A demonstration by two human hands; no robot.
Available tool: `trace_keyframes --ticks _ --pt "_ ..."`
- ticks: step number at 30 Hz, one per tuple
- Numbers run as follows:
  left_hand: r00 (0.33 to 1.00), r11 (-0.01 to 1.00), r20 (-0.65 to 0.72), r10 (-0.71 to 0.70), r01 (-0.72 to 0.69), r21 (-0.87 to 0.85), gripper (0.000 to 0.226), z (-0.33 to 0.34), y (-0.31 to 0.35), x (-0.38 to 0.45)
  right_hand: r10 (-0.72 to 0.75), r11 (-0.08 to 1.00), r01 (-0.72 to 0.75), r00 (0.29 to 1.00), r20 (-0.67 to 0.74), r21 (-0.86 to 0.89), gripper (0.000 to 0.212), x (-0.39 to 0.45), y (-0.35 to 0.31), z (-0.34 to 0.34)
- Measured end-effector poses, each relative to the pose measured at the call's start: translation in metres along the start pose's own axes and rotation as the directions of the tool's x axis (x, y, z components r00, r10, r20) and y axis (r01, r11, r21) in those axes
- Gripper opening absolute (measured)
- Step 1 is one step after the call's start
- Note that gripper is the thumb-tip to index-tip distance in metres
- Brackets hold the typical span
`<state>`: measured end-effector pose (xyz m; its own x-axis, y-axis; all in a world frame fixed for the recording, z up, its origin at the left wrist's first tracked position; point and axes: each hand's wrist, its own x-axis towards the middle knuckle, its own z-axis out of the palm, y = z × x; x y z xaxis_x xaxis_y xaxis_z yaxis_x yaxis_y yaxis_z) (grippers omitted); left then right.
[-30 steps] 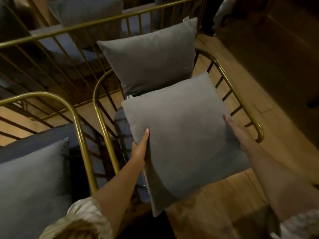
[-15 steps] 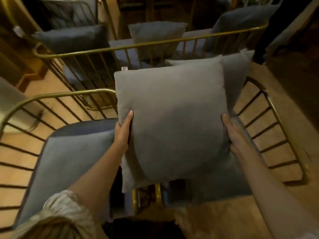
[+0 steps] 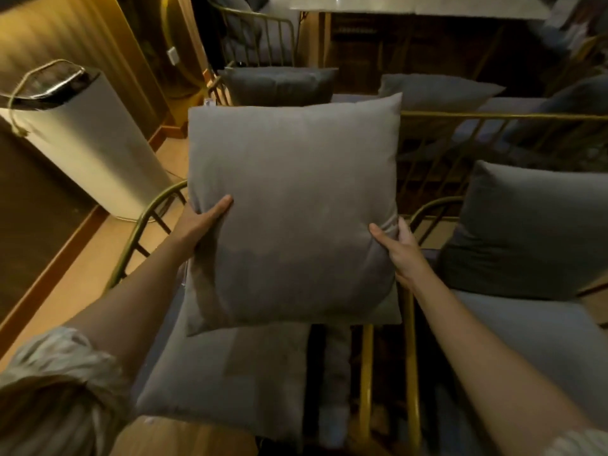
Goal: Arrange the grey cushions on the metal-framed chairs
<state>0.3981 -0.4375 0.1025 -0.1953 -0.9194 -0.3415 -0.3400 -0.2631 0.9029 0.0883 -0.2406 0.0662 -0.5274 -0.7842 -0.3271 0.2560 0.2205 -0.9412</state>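
Note:
I hold a square grey cushion (image 3: pixel 296 205) upright in front of me, over a gold metal-framed chair (image 3: pixel 138 232). My left hand (image 3: pixel 200 222) grips its lower left edge and my right hand (image 3: pixel 399 248) grips its lower right edge. Below it lies another grey cushion (image 3: pixel 230 373) on that chair's seat. To the right, a darker grey cushion (image 3: pixel 533 232) leans upright on a second gold-framed chair (image 3: pixel 427 209). The held cushion hides most of the left chair's back.
A white cylindrical appliance (image 3: pixel 88 143) stands at the left on the wooden floor (image 3: pixel 75 278). Behind are more gold-framed chairs (image 3: pixel 493 116) with grey cushions (image 3: pixel 279 83) and a table edge (image 3: pixel 421 8) at the top.
The cushion has been carried from the right chair to the left one and raised upright. The view swung left; the white appliance has come into sight.

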Motion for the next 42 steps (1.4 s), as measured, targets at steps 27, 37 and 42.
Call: trace_keyframes --ticks 27,37,42 --pt "0.957 0.984 0.228 -0.179 0.178 0.024 0.114 -0.066 -0.109 0.239 0.265 0.93 -0.31 0.938 -0.224 -0.197 0.08 0.178 0.094 0.187" --pt "0.996 0.981 0.092 -0.015 -0.003 0.194 0.109 -0.061 -0.108 0.2 0.221 0.888 -0.291 0.949 -0.223 -0.357 0.095 0.147 0.077 0.174" --pt "0.996 0.967 0.073 0.06 -0.076 0.244 0.088 -0.059 -0.094 0.157 0.241 0.84 -0.304 0.951 -0.194 -0.45 0.092 0.114 0.062 0.163"
